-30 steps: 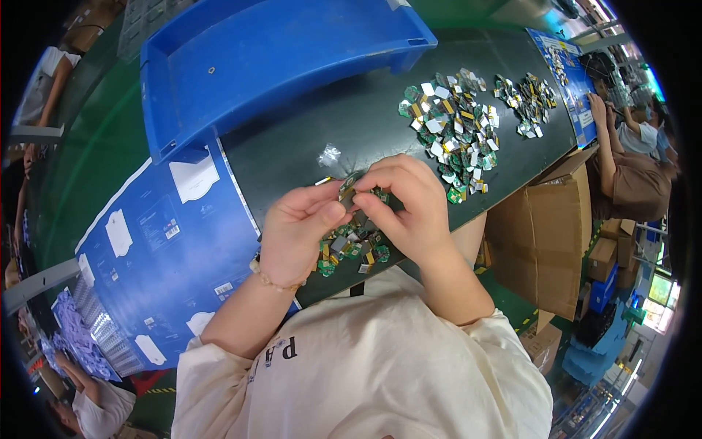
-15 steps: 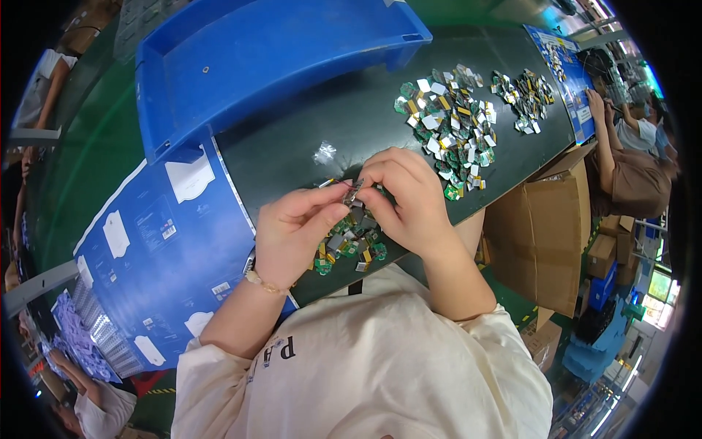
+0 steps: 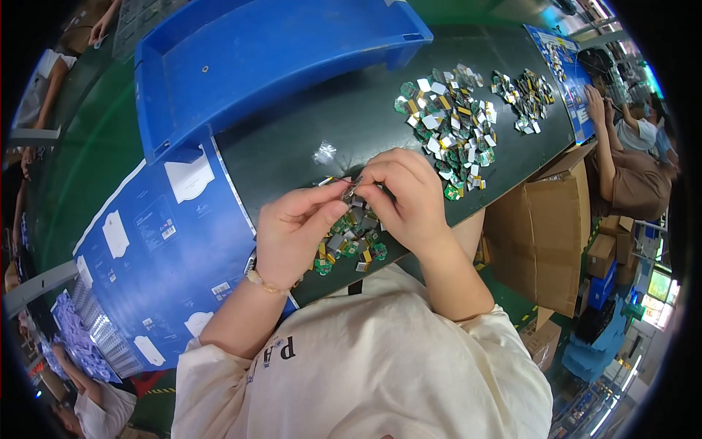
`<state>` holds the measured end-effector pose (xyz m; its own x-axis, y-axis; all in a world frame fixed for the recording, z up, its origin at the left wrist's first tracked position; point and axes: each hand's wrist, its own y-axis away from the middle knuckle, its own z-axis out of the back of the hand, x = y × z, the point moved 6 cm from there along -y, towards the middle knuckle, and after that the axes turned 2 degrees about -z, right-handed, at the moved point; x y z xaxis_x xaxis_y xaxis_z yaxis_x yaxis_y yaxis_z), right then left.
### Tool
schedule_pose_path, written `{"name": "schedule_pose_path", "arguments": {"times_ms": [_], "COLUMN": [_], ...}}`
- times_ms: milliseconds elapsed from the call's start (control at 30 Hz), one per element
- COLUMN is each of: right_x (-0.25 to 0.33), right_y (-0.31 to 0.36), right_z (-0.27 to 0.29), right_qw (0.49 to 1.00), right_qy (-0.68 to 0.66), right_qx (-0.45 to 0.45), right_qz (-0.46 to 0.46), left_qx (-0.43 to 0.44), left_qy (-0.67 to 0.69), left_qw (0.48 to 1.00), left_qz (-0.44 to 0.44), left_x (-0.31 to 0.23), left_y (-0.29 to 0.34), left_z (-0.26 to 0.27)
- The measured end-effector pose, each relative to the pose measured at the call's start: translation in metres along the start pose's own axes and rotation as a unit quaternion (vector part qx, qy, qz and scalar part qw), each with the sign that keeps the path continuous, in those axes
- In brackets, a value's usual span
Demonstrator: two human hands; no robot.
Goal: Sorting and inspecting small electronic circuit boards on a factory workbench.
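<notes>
Both my hands meet above the near part of a dark green table. Between the fingertips of my left hand (image 3: 298,227) and my right hand (image 3: 406,196) is a small circuit board (image 3: 350,193) with thin wires; the fingers hide most of it. Both hands are closed in a pinch on it. Below them lies a small pile of green boards with grey and yellow parts (image 3: 349,244). A larger pile of similar boards (image 3: 457,121), with white, yellow and green pieces, spreads farther right. Beyond my hands rests a crumpled bit of clear plastic (image 3: 325,152).
A large blue tray (image 3: 241,80) stands at the far left, a small ring-shaped piece in it. Blue printed sheets (image 3: 157,241) cover the left side. Another board heap (image 3: 524,99) lies far right. An open cardboard box (image 3: 537,241) stands at the right edge. Other people sit on both sides.
My hands stay nearly in place, with only a slight shift of the fingers on the board. A co-worker's hand has come into view at the far left.
</notes>
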<state>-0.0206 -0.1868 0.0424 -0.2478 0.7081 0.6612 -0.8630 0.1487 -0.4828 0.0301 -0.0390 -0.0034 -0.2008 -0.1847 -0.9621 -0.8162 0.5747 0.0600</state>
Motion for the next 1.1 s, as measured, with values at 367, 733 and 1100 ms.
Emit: {"name": "schedule_pose_path", "arguments": {"times_ms": [367, 733, 1100], "right_x": [-0.002, 0.003, 0.014], "right_y": [0.0, 0.008, 0.013], "right_z": [-0.009, -0.008, -0.004], "right_qw": [1.0, 0.997, 0.984], "right_qy": [-0.004, -0.011, 0.095], "right_qx": [0.006, -0.076, -0.109], "right_qz": [0.018, 0.028, 0.104], "left_qx": [0.006, -0.004, -0.004], "left_qy": [-0.027, 0.158, 0.185], "left_qw": [0.999, 0.981, 0.977], "left_qz": [0.021, 0.108, 0.105], "left_x": [0.003, 0.013, 0.018], "left_y": [-0.002, -0.006, -0.003], "left_z": [0.001, 0.004, 0.004]}}
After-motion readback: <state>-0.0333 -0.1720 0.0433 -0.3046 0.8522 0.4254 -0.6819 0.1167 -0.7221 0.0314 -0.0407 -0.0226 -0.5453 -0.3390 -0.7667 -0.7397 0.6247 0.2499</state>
